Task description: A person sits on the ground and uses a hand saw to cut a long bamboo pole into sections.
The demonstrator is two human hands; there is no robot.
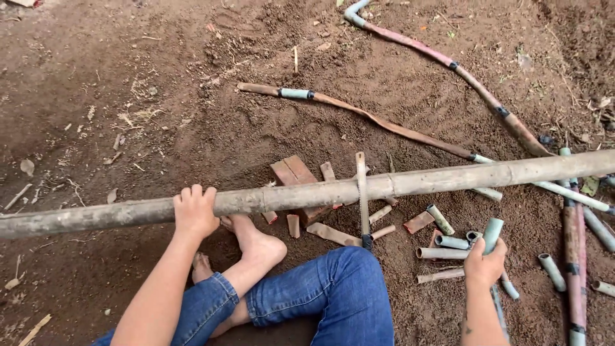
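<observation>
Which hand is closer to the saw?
Right. The right hand, shut on a short tube, is off to the saw's right. The left hand grips the long pole farther away, on the saw's left.

The long bamboo pole (397, 184) runs out of the picture at both the left and right edges, so neither end shows. The left hand (194, 211) lies over it, fingers curled across the top, and hides the stretch of pole beneath; its palm is out of sight. The right hand (485, 264) wraps a short grey-green tube (492, 232), covering the tube's lower part. The saw (362, 192) stands against the pole, its handle tucked behind the blue-jeaned knee (339, 288). One foot (202, 266) is mostly hidden under the other leg. Both forearms are cut off by the bottom edge.
</observation>
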